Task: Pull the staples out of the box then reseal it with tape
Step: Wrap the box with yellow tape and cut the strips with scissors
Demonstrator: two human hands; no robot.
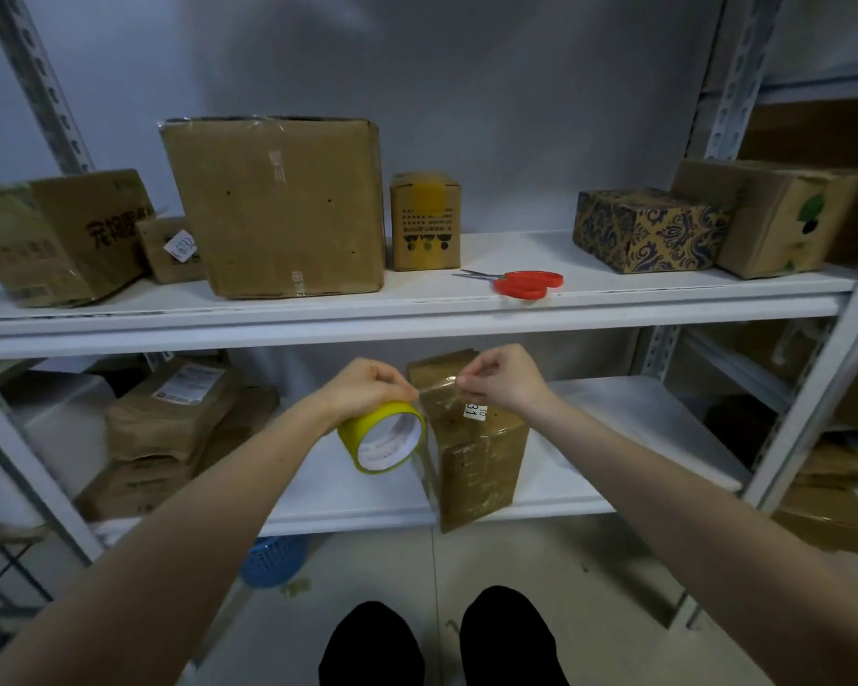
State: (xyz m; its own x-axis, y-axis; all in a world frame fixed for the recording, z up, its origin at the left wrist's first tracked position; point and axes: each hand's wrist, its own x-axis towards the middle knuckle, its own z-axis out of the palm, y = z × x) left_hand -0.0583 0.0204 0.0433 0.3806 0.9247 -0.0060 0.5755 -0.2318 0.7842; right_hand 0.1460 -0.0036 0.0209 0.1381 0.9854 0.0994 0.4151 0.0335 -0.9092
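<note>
Gripping the roll (382, 440), left fingers (401, 387) face right fingers (468, 383) pinching tape (439, 387) near the box (476, 458).

What I can read here
The white label (475, 411) on the tall box (479, 462) before me reads 31; the sticker (181, 246) on a small box (165, 262) above reads 6732; the far-left box (55, 240) bears black Chinese characters.

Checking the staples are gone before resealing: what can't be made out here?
Head view.
Any staples on the box: too small; glossy tape covers it.
The label: partly behind the right hand; only 31 reads.
Grip of the left hand on the tape roll: fingers hidden by the hand's back.
End of the tape strip: inside the right hand's pinch.
</note>
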